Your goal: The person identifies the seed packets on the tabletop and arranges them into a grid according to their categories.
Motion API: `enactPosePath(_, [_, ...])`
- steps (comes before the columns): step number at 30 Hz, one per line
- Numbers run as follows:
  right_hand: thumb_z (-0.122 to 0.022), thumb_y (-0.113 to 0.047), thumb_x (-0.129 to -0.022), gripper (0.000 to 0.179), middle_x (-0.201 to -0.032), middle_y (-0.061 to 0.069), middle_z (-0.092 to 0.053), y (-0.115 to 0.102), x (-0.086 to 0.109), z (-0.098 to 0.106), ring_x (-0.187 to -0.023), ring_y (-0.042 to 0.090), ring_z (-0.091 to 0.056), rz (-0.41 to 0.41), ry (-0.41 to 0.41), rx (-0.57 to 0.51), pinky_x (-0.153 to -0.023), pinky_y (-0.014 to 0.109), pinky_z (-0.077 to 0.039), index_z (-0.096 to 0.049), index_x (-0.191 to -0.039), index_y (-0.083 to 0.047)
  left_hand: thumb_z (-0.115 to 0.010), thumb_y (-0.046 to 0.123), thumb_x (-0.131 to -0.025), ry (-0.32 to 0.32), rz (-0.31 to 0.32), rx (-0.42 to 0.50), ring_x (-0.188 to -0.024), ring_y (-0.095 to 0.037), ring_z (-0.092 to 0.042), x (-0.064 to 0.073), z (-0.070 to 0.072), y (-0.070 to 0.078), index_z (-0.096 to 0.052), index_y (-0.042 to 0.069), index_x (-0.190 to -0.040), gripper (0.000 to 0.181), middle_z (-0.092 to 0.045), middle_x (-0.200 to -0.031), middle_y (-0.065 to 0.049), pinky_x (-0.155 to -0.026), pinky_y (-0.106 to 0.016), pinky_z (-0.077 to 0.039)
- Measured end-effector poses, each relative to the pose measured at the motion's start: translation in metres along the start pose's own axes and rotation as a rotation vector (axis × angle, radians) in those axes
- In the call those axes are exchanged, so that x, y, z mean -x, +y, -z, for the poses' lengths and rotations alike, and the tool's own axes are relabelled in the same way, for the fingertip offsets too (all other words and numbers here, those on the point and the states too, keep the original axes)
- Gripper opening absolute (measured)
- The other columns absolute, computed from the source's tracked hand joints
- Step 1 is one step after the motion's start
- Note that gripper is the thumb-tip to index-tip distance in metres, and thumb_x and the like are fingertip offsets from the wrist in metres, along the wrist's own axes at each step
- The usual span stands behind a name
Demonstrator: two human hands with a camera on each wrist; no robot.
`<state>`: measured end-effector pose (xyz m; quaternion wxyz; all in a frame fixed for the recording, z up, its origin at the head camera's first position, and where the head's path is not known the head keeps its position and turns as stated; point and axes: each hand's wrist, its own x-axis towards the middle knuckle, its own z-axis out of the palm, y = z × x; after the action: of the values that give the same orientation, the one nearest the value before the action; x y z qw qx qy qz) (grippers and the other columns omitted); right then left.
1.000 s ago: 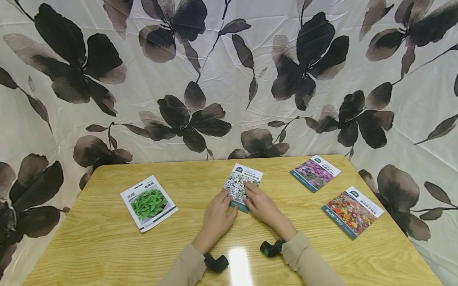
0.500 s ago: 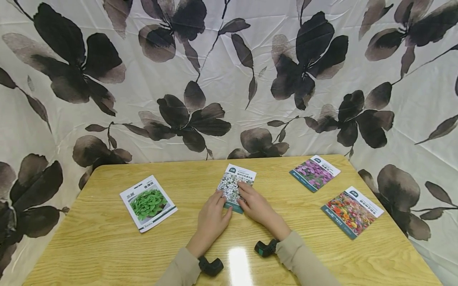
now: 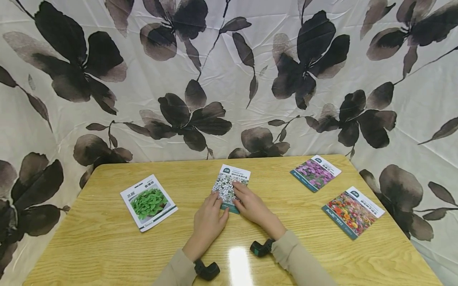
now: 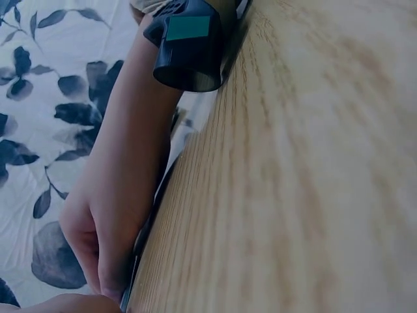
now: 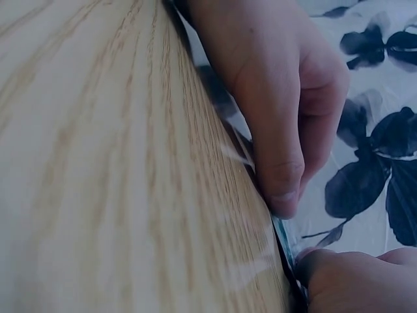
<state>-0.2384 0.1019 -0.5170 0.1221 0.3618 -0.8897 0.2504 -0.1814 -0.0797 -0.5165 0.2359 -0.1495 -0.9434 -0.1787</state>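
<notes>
A light wood-grained bench (image 3: 93, 250) with rounded far corners fills the lower half of the head view, and a bright glare (image 3: 240, 266) lies on its near middle. Behind it and to both sides hangs a pale cloth (image 3: 243, 99) printed with dark flowers.

The white-flower packet (image 3: 230, 186) lies flat and slightly askew near the far edge, about midway across. The left hand (image 3: 209, 219) and right hand (image 3: 253, 207) rest on its lower left and right sides, fingers extended and touching it rather than clenched around it.

Left of them, the green-leaf packet (image 3: 148, 203) lies well apart, with wood on every side. To the right, the purple-flower packet (image 3: 315, 173) sits near the far right corner; the orange-flower packet (image 3: 353, 212) lies nearer the person, just beside the right edge. Wood also separates these two packets, and stretches between the right hand and both.
</notes>
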Motion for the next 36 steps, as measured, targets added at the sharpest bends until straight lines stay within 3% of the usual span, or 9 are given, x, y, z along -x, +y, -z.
enactPosePath(20, [-0.059, -0.013, -0.100, 0.044, -0.148, 0.022, -0.046, -0.007, -0.008, -0.008, -0.138, 0.034, -0.042, 0.016, -0.012, 0.012, -0.111, 0.043, -0.036, -0.053, -0.137, 0.009, -0.073, 0.030, -0.088, -0.002, 0.015, -0.050, -0.121, -0.035, -0.057, 0.007, 0.002, -0.007, -0.071, -0.002, -0.107, 0.037, -0.063, -0.127, -0.018, -0.091, -0.044, -0.053])
enactPosePath(36, [-0.060, -0.011, -0.099, 0.043, -0.147, 0.022, -0.046, -0.012, -0.013, -0.011, -0.137, 0.036, -0.042, 0.054, -0.011, 0.000, -0.111, 0.044, -0.036, -0.053, -0.136, 0.010, -0.074, 0.028, -0.087, 0.044, -0.007, -0.059, -0.117, -0.038, -0.059, 0.013, 0.006, -0.009, -0.071, -0.003, -0.106, 0.037, -0.064, -0.123, -0.021, -0.087, -0.046, -0.055])
